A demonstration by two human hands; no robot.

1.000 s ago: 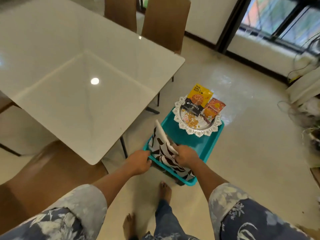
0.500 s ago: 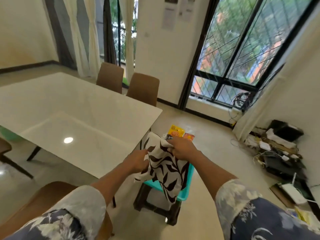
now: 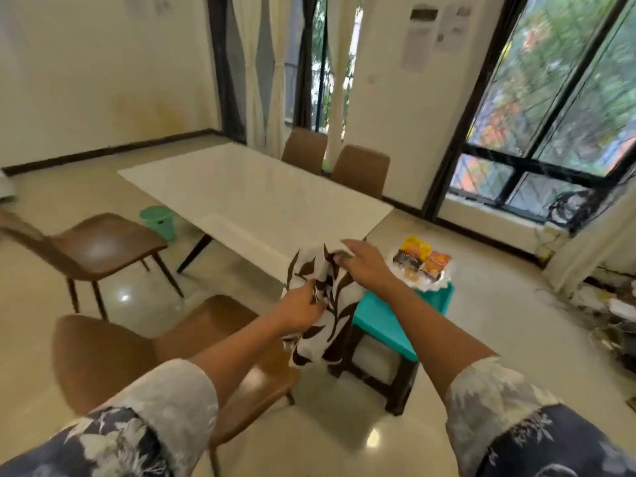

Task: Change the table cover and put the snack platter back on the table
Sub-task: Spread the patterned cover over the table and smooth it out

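Off the near right corner of the white table [image 3: 261,201], a teal tray [image 3: 389,318] sits on a dark stool [image 3: 382,370]. The snack platter [image 3: 421,270], with its yellow and orange packets, rests on the tray's far end, beside the table's short right edge and not on the table. Two far chairs [image 3: 361,170] stand along the table's far long side. A side chair [image 3: 99,246] stands off its near left end, and a green bin [image 3: 158,220] sits on the floor by that same end. A near chair [image 3: 192,342] stands before the table's near long edge, between the person and the table and under the left forearm. The table cover [image 3: 325,325], a white cloth printed with dark leaves, hangs bunched in the air just in front of the table's near right corner, hiding that corner and part of the tray. The left hand [image 3: 299,309] grips a lower fold of the cover with curled fingers. The right hand [image 3: 364,266], higher and closer to the table's corner, pinches the cover's top edge at its fingertips, and both forearms reach forward toward the table
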